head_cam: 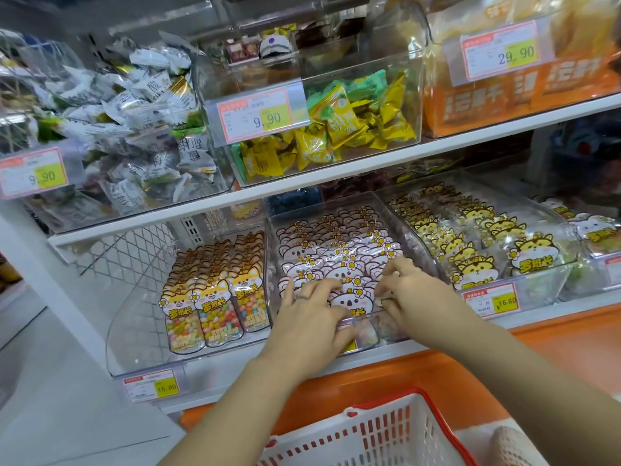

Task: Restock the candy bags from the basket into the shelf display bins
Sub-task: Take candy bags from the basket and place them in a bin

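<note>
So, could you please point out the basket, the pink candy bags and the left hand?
basket (386, 432): head view, white slatted wall.
pink candy bags (339, 253): head view, a mid-row bag's face.
left hand (311, 312): head view, back of hand.

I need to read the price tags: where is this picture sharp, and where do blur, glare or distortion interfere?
Head view: the 9.90 tag and 29.90 tag are legible; the lower-left 16.80 tag softer; left hand and right hand look blurred; glare streaks the clear upper bin; the shelf edge runs slanted.
</note>
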